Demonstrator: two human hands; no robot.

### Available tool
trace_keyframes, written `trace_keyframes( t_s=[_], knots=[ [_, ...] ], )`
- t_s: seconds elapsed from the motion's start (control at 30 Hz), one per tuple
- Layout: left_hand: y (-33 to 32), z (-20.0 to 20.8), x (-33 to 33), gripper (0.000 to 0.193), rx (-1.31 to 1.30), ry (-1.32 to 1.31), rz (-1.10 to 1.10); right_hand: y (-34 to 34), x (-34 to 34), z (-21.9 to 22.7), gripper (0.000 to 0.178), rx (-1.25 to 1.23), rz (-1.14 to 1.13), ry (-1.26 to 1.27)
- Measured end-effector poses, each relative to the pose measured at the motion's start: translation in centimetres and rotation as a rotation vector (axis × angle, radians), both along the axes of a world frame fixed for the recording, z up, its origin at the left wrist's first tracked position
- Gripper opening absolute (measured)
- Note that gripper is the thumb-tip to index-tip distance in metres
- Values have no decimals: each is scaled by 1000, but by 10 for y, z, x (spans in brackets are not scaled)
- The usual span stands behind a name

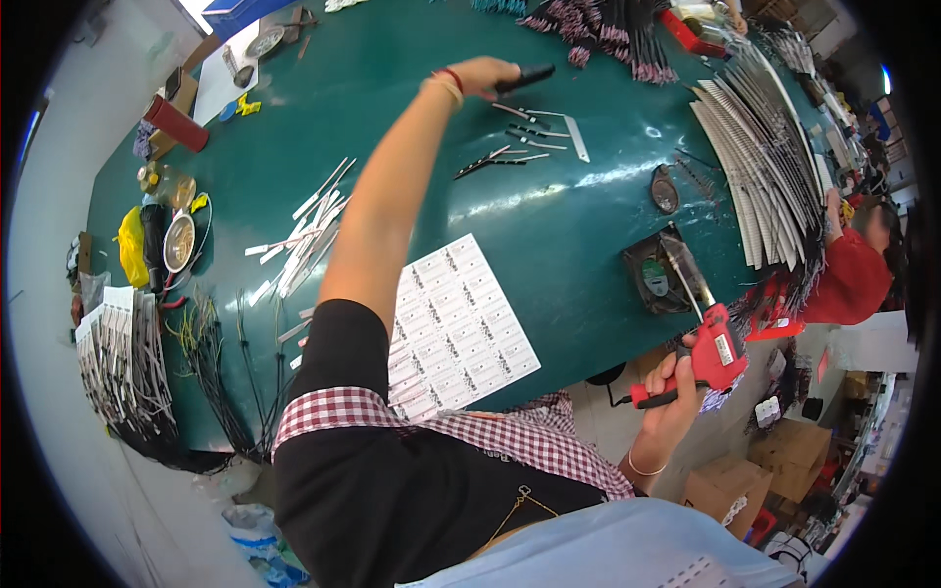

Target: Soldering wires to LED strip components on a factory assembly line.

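Observation:
My left arm stretches far across the green table [461, 196]. My left hand [482, 74] is closed on a black stick-shaped object [529, 76] whose exact kind I cannot make out. Just nearer than that hand lie several thin black-and-white strips [534, 135] and a flat white blade-shaped piece [577, 139]. At the table's right edge my right hand [671, 397] grips the black handle of a red soldering gun [720, 348]. Its long metal tip points up and away, over a dark open box [655, 279].
A white printed label sheet [466, 323] lies before me. White strips [309, 235] are scattered left, with wire bundles [127, 353] beyond. Dark wire bundles [627, 34] lie at the back, a stack of pale strips [755, 167] at right. A person in red [853, 274] sits at right.

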State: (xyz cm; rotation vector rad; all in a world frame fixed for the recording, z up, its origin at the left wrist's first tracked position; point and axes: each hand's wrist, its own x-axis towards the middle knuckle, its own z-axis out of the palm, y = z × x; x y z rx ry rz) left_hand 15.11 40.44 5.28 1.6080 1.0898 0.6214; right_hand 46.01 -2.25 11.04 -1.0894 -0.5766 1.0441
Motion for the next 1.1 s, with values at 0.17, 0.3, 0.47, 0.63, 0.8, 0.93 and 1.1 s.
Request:
trace_keyframes(
  t_s=[0.17, 0.3, 0.47, 0.63, 0.8, 0.93, 1.1],
  knots=[
    [-5, 25, -43, 43, -193, -167, 88, 16, 6, 7, 29, 36, 103, -35],
    [6, -1, -19, 48, 182, 112, 102, 20, 3, 5, 29, 59, 136, -5],
    [-6, -52, 64, 34, 741, 177, 110, 11, 6, -5, 28, 74, 98, 49],
    [-60, -81, 45, 39, 733, 187, 84, 8, 14, -9, 28, 56, 90, 28],
    [-112, -57, -11, 39, 701, 207, -8, 17, 23, -10, 28, 84, 103, 33],
    [-143, -29, -39, 40, 366, 208, -37, 23, 17, -5, 29, 94, 116, 6],
    [-123, -20, -3, 42, 681, 162, 118, 23, 19, -8, 28, 117, 148, 7]
  ],
)
